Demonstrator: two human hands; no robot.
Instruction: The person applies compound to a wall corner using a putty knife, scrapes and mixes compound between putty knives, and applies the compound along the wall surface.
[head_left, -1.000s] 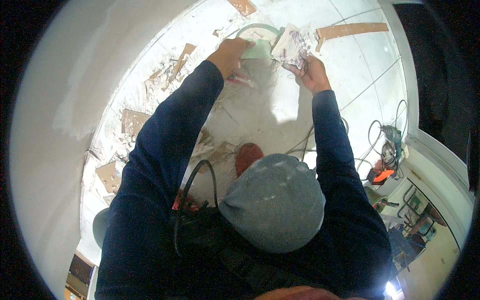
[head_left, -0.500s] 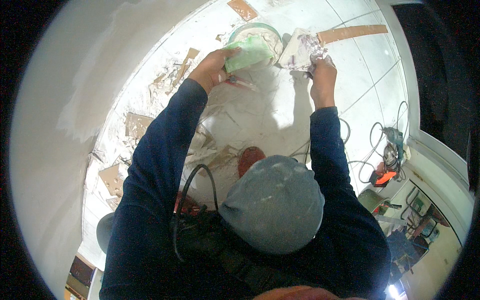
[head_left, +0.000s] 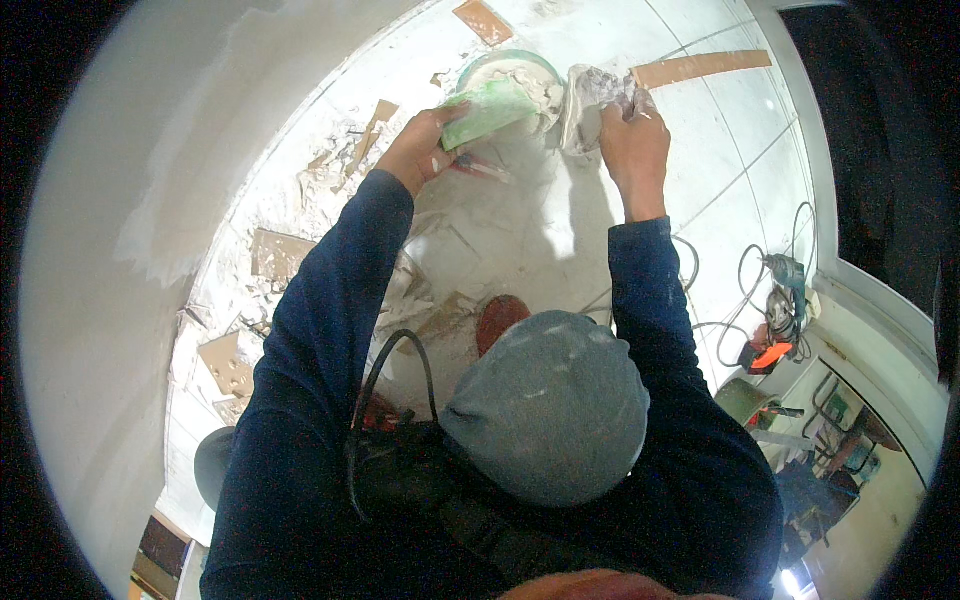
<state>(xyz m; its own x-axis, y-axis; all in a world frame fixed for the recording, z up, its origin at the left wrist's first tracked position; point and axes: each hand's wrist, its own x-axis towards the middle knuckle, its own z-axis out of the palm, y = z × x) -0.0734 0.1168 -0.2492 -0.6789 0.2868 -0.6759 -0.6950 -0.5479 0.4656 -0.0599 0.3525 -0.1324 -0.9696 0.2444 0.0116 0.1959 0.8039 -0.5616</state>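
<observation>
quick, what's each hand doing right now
Left hand: closed, holding a flat green piece.
Right hand: closed, holding a smeared white piece, perhaps a bag.

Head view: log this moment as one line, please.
Left hand: holds flat green piece | Right hand: holds pale smeared item | Round container: white material inside

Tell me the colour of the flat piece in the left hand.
The flat piece is light green, clearest in the head view.

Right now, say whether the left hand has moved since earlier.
Yes: the left hand moved left and down the view, away from the brown strip.
</observation>
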